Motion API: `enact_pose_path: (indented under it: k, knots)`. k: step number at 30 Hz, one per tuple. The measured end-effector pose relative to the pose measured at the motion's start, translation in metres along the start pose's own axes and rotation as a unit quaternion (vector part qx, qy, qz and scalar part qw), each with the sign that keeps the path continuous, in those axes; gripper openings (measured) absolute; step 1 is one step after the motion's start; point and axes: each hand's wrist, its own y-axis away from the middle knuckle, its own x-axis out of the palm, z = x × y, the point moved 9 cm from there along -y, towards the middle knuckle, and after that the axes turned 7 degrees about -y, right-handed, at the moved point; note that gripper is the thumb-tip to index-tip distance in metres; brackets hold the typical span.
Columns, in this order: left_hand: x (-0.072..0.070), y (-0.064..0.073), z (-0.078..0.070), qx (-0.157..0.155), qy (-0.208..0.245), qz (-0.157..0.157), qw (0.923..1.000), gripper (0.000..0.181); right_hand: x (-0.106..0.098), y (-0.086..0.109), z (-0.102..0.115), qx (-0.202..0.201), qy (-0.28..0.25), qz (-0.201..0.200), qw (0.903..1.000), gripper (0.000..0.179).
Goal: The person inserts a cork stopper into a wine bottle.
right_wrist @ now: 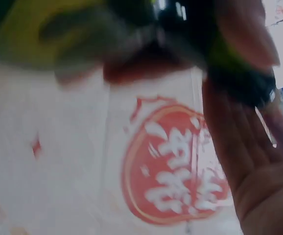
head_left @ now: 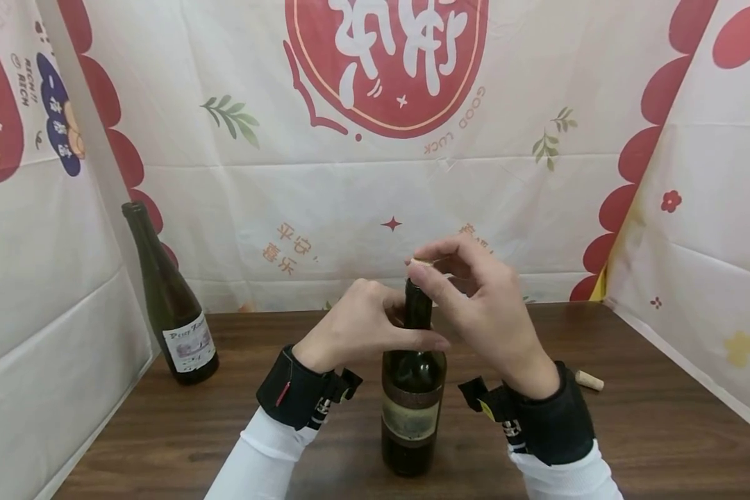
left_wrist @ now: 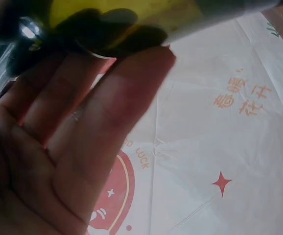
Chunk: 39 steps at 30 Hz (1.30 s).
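A dark green wine bottle (head_left: 411, 410) stands upright at the front middle of the table. My left hand (head_left: 365, 323) grips it around the neck, the thumb across the front; the left wrist view shows those fingers (left_wrist: 117, 93) behind the green glass. At the bottle's mouth, my right hand (head_left: 481, 298) pinches a small pale cork (head_left: 421, 262) between thumb and forefinger, mostly hidden by the fingers. In the right wrist view, blurred, the right hand (right_wrist: 259, 161) is around the bottle's top end.
A second green wine bottle (head_left: 178, 312) with a white label stands at the left by the cloth wall. Another cork (head_left: 589, 380) lies on the brown wooden table (head_left: 650, 430), right of my right wrist. Printed cloth (head_left: 362, 201) encloses the back and sides.
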Motion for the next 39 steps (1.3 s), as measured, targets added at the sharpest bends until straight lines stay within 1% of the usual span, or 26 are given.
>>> enact_pose_path:
  k: [2, 3, 5, 6, 7, 9, 11, 13, 14, 16, 18, 19, 21, 22, 25, 28, 31, 33, 35, 39]
  knots:
    - [0.001, 0.001, 0.003, -0.012, 0.007, 0.008, 0.9999, 0.02, 0.003, 0.0, -0.01, 0.046, -0.054, -0.004, 0.9975, 0.024]
    - [0.001, 0.001, 0.004, -0.016, 0.007, 0.013, 0.9998, 0.021, 0.005, 0.0, -0.016, 0.069, -0.086, -0.003, 0.9939, 0.029]
    - [0.002, 0.002, 0.008, -0.028, 0.013, 0.025, 0.9992, 0.026, 0.011, 0.001, -0.025, 0.114, -0.151, 0.001, 0.9819, 0.04]
    - [0.003, 0.002, 0.01, -0.032, 0.016, 0.031, 0.9989, 0.036, 0.014, 0.002, -0.029, 0.131, -0.181, 0.004, 0.9748, 0.045]
    - [0.003, 0.002, 0.012, -0.038, 0.023, 0.038, 0.9983, 0.039, 0.017, 0.002, -0.032, 0.145, -0.21, 0.01, 0.9669, 0.049]
    - [0.005, 0.003, 0.016, -0.047, 0.043, 0.053, 0.9966, 0.044, 0.024, 0.004, -0.037, 0.166, -0.262, 0.026, 0.9505, 0.052]
    - [0.006, 0.004, 0.021, -0.056, 0.065, 0.066, 0.9941, 0.038, 0.032, 0.005, -0.04, 0.184, -0.303, 0.043, 0.9341, 0.052]
    - [0.007, 0.005, 0.027, -0.069, 0.075, 0.078, 0.9917, 0.029, 0.04, 0.006, -0.043, 0.201, -0.331, 0.063, 0.9197, 0.052]
    - [0.008, 0.005, 0.029, -0.075, 0.077, 0.084, 0.9906, 0.031, 0.044, 0.007, -0.044, 0.208, -0.341, 0.071, 0.9139, 0.053]
    - [0.011, 0.006, 0.035, -0.09, 0.075, 0.1, 0.9881, 0.04, 0.05, 0.007, -0.046, 0.214, -0.356, 0.076, 0.9066, 0.055]
    - [0.014, 0.006, 0.04, -0.102, 0.069, 0.114, 0.9857, 0.046, 0.054, 0.007, -0.048, 0.211, -0.365, 0.072, 0.9041, 0.057]
    - [0.015, 0.006, 0.042, -0.105, 0.07, 0.123, 0.9844, 0.046, 0.055, 0.007, -0.048, 0.206, -0.367, 0.066, 0.9045, 0.058]
    - [0.018, 0.006, 0.044, -0.105, 0.068, 0.137, 0.9827, 0.044, 0.056, 0.006, -0.048, 0.194, -0.369, 0.055, 0.9071, 0.059]
    - [0.019, 0.005, 0.044, -0.1, 0.068, 0.142, 0.9825, 0.042, 0.057, 0.006, -0.048, 0.191, -0.37, 0.052, 0.9079, 0.059]
    - [0.023, 0.004, 0.043, -0.086, 0.091, 0.157, 0.9797, 0.037, 0.057, 0.006, -0.048, 0.183, -0.369, 0.051, 0.91, 0.058]
    - [0.026, 0.004, 0.04, -0.07, 0.129, 0.167, 0.975, 0.032, 0.059, 0.007, -0.048, 0.184, -0.374, 0.06, 0.9069, 0.057]
    - [0.028, 0.004, 0.039, -0.065, 0.16, 0.174, 0.9695, 0.031, 0.061, 0.007, -0.048, 0.185, -0.38, 0.068, 0.9038, 0.056]
    - [0.028, 0.004, 0.039, -0.064, 0.171, 0.177, 0.9672, 0.033, 0.062, 0.007, -0.047, 0.183, -0.382, 0.071, 0.9032, 0.056]
    - [0.029, 0.004, 0.04, -0.068, 0.171, 0.178, 0.9667, 0.034, 0.063, 0.007, -0.047, 0.179, -0.384, 0.07, 0.9032, 0.055]
    - [0.029, 0.003, 0.043, -0.084, 0.15, 0.17, 0.9703, 0.03, 0.062, 0.007, -0.047, 0.177, -0.39, 0.057, 0.9019, 0.053]
